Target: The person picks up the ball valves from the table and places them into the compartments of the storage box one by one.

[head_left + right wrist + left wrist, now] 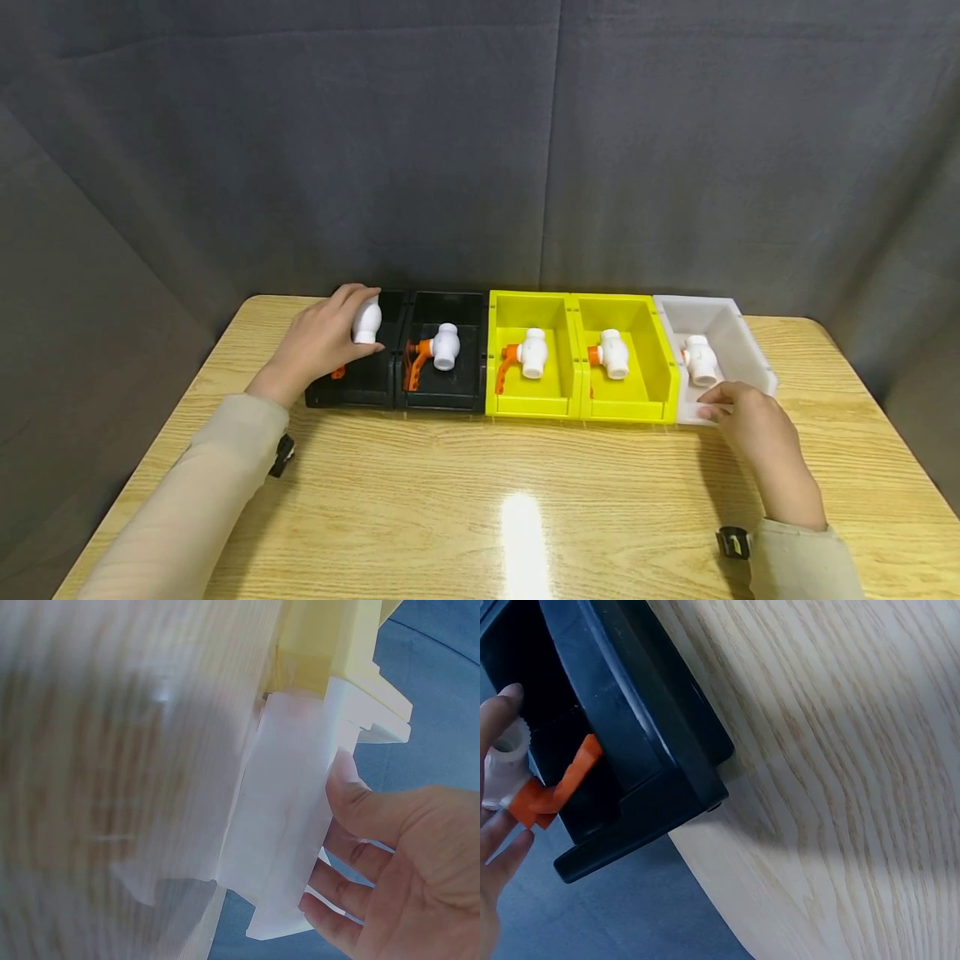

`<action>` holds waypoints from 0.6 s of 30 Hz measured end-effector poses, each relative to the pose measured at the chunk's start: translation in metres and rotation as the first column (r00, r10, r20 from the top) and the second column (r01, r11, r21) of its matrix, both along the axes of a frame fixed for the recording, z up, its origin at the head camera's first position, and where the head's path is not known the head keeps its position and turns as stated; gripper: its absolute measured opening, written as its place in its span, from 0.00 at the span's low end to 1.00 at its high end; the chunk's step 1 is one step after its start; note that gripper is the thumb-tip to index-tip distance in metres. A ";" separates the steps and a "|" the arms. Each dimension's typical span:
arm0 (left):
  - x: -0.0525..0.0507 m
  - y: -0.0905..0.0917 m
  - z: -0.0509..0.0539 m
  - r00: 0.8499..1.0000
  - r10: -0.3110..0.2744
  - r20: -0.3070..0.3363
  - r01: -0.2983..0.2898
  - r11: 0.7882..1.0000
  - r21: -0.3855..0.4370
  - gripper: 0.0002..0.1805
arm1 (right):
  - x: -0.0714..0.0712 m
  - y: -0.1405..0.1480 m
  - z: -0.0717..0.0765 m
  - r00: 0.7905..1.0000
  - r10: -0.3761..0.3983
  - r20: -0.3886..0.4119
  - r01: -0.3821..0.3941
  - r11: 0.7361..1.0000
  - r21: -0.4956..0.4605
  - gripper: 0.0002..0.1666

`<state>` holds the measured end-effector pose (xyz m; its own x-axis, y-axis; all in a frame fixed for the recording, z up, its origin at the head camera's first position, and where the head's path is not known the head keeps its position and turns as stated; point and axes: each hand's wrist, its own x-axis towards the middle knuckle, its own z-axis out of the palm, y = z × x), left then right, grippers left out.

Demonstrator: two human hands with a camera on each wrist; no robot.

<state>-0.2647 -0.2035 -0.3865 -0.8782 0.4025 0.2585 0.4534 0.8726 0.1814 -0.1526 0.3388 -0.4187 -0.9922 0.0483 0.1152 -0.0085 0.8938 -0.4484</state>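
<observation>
My left hand (322, 333) grips a white ball valve (367, 322) above the leftmost black bin (367, 387). In the left wrist view, that valve's orange handle (570, 778) points towards the bin's front wall, and fingers lie on both sides of the white body. My right hand (761, 429) is at the front rim of the white bin (757, 358), its fingers loosely bent and reaching over the rim. Another white ball valve (701, 360) lies in that bin, just beyond the fingertips and apart from them. The right wrist view hides this valve behind the bin wall (277, 802).
Between the hands stand a second black bin (442, 400) and two yellow bins (532, 406) (628, 410), side by side. Each holds one white valve with an orange handle (446, 347). The row stands on a wooden table (420, 500), before a dark grey curtain (420, 167).
</observation>
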 end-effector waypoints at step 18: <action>-0.014 0.008 -0.016 0.991 0.038 0.128 -0.028 0.996 -0.081 0.47 | -0.001 0.001 -0.001 1.000 -0.007 0.006 0.007 1.000 0.006 0.06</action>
<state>-0.2783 -0.1954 -0.4021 -0.9153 0.3872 0.1105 0.4011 0.9008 0.1665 -0.1536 0.3395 -0.4197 -0.9925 0.0550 0.1093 0.0009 0.8966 -0.4428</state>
